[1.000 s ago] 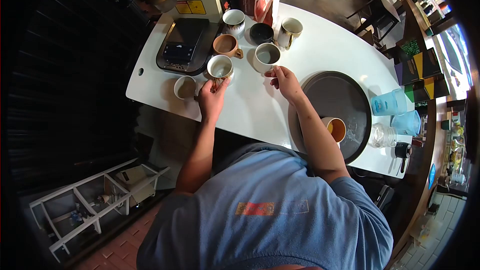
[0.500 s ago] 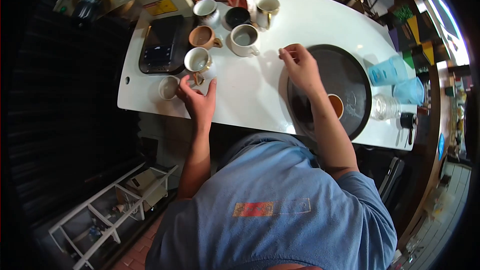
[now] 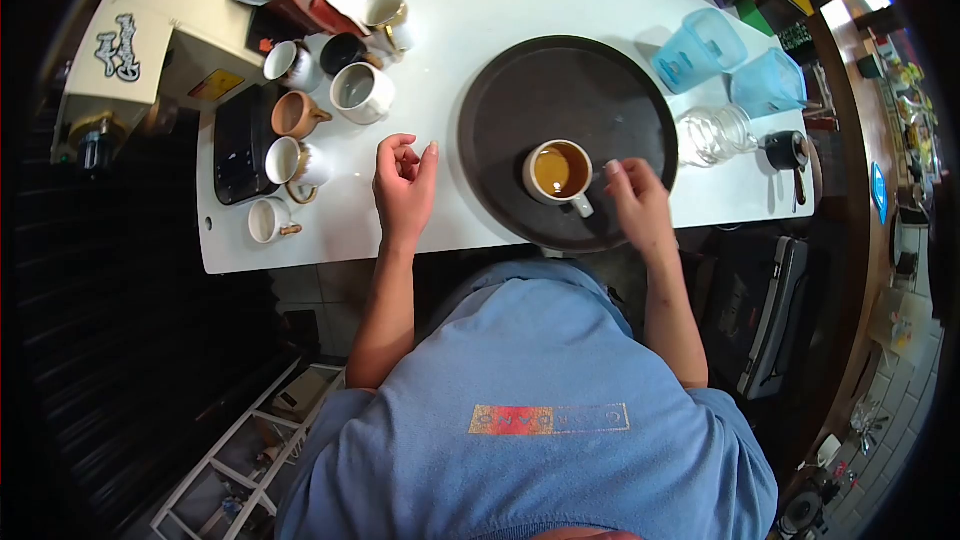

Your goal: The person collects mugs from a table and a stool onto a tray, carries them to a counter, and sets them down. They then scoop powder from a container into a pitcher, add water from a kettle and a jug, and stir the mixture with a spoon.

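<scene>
A white cup (image 3: pixel 548 198) with brown liquid in it stands upright on a round dark tray (image 3: pixel 555 85). Just to the right of the cup is my right hand (image 3: pixel 645 205), fingers loosely bent and apart, holding nothing; I see a small gap between it and the cup's handle. My left hand (image 3: pixel 405 190) hovers over the white table left of the tray, thumb and fingers apart, with nothing in it. Nearest to it are a grey-white mug (image 3: pixel 364 108), a white cup with a gold handle (image 3: pixel 312 168) and a small cup (image 3: pixel 265 222) at the table's left.
A brown cup (image 3: pixel 296 117), a black cup (image 3: pixel 342 52) and more mugs cluster on the left beside a black scale (image 3: pixel 242 155). On the right are two blue pitchers (image 3: pixel 700 55), a clear glass vessel (image 3: pixel 712 135) and a black-handled portafilter (image 3: pixel 785 150).
My left hand has drawn back from the cups on the left. My right hand has come down from the tray's left edge to beside the cup. The view has shifted rightward.
</scene>
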The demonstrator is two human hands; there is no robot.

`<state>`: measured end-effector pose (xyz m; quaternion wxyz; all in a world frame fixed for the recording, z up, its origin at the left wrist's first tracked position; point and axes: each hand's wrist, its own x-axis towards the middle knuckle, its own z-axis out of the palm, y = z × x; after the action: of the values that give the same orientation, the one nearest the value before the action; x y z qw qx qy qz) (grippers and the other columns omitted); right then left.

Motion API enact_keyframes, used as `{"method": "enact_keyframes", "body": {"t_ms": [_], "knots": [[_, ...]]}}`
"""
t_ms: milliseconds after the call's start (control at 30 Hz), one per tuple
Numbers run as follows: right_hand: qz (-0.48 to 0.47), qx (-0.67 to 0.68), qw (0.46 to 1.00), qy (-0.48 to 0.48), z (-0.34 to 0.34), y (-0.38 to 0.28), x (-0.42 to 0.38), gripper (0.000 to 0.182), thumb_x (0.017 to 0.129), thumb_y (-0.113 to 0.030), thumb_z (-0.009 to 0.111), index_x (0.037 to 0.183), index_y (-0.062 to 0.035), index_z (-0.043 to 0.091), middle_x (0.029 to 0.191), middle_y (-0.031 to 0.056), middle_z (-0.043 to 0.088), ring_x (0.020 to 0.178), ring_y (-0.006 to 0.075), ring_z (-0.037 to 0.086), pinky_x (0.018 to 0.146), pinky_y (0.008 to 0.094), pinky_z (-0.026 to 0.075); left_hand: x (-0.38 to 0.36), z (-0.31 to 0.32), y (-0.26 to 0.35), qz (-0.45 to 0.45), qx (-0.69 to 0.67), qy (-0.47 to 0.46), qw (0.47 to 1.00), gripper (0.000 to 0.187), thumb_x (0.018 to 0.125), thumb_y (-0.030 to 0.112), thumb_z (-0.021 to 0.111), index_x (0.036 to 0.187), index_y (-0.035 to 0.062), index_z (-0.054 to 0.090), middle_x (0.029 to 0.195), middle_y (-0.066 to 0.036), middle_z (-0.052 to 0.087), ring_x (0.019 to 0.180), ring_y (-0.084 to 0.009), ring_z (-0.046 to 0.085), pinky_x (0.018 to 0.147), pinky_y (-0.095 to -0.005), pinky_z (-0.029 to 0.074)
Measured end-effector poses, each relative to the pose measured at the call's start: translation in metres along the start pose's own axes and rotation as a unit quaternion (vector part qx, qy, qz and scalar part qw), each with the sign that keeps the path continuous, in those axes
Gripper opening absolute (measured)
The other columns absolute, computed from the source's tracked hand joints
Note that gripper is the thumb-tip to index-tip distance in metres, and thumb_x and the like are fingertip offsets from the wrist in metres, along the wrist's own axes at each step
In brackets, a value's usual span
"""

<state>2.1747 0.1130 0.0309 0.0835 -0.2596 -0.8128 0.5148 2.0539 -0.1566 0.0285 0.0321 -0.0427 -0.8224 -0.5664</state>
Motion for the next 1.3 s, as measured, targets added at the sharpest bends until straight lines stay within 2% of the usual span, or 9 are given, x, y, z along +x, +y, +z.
{"method": "enact_keyframes", "body": {"t_ms": [100,167,300,433,467,733,867,1133,1300], "knots": [[0.072,0.084,0.981,-0.161,0.002,0.009,-0.018,0.03,0.093,-0.031,0.057,0.096,-0.0009,0.059,0.072,0.0037,0.061,0.063,0.0105,0.054,0.058,0.0248,0.043,-0.004,0.022,0.016,-0.014,-0.01,-0.028,0.999,0.024,0.085,0.013,0.066,0.101,0.0025,0.052,0.072,0.004,0.046,0.063,-0.0036,0.042,0.055,-0.0191,0.036],[0.095,0.16,0.957,-0.224,0.007,0.006,-0.022,0.029,0.095,-0.03,0.054,0.096,-0.0014,0.059,0.078,0.002,0.061,0.063,0.0088,0.052,0.058,0.0234,0.043,-0.009,0.031,0.021,-0.009,-0.005,-0.029,1.0,0.023,0.086,0.013,0.066,0.101,0.0024,0.053,0.072,0.004,0.046,0.063,-0.0036,0.042,0.055,-0.0192,0.036],[0.102,0.192,0.931,-0.293,0.015,0.005,-0.017,0.033,0.098,-0.029,0.046,0.093,0.0011,0.059,0.081,0.0023,0.06,0.069,0.0079,0.053,0.065,0.0231,0.045,-0.02,0.029,0.02,-0.016,-0.011,0.001,1.0,0.022,0.085,0.017,0.067,0.096,0.0021,0.057,0.07,0.002,0.05,0.06,-0.0053,0.043,0.055,-0.0211,0.039],[0.057,0.156,0.945,-0.282,0.02,0.004,-0.016,0.036,0.1,-0.029,0.043,0.092,0.0025,0.059,0.08,0.0025,0.059,0.074,0.0087,0.052,0.071,0.0243,0.044,-0.036,0.003,0.008,-0.046,-0.027,0.059,0.997,0.02,0.085,0.017,0.068,0.092,0.0011,0.058,0.072,0.003,0.052,0.062,-0.0041,0.045,0.056,-0.0202,0.04],[0.056,0.156,0.946,-0.279,0.023,0.004,-0.015,0.037,0.1,-0.029,0.042,0.091,0.0022,0.06,0.078,0.0021,0.057,0.075,0.0092,0.051,0.073,0.0246,0.043,-0.041,-0.007,0.009,-0.077,-0.04,0.068,0.994,0.014,0.087,0.012,0.065,0.093,0.0012,0.058,0.08,0.003,0.056,0.072,-0.0033,0.049,0.066,-0.0186,0.041],[-0.052,0.13,0.916,-0.376,0.068,-0.056,0.003,0.037,0.1,-0.029,0.041,0.091,0.0017,0.06,0.076,0.0016,0.056,0.074,0.0088,0.049,0.071,0.0242,0.042,-0.074,-0.076,-0.018,-0.069,-0.089,0.218,0.969,0.016,0.088,0.013,0.065,0.091,-0.0005,0.057,0.076,0.002,0.055,0.068,-0.0032,0.048,0.062,-0.0184,0.04],[-0.031,0.131,0.895,-0.425,0.121,-0.08,0.009,0.037,0.1,-0.028,0.042,0.092,0.0024,0.06,0.079,0.002,0.058,0.073,0.0083,0.049,0.069,0.0248,0.043,-0.085,-0.108,-0.023,-0.091,-0.106,0.236,0.962,0.017,0.088,0.011,0.065,0.095,-0.0021,0.057,0.085,-0.001,0.057,0.078,-0.0048,0.052,0.072,-0.0188,0.042],[-0.052,0.075,0.89,-0.447,0.207,-0.084,0.014,0.043,0.1,-0.032,0.039,0.094,0.0043,0.06,0.085,0.0064,0.063,0.072,0.0115,0.052,0.073,0.0276,0.045,-0.085,-0.164,-0.039,-0.088,-0.122,0.252,0.956,0.017,0.089,0.014,0.064,0.095,-0.0001,0.058,0.08,0.003,0.054,0.07,-0.0022,0.045,0.059,-0.0179,0.035],[-0.055,0.062,0.897,-0.434,0.233,-0.09,0.016,0.044,0.1,-0.034,0.038,0.094,0.0038,0.059,0.086,0.0074,0.063,0.072,0.0127,0.053,0.073,0.0287,0.046,-0.071,-0.19,-0.046,-0.084,-0.122,0.238,0.96,0.017,0.089,0.012,0.064,0.094,-0.0019,0.056,0.079,0.002,0.054,0.068,-0.0017,0.044,0.061,-0.0172,0.036]]}}
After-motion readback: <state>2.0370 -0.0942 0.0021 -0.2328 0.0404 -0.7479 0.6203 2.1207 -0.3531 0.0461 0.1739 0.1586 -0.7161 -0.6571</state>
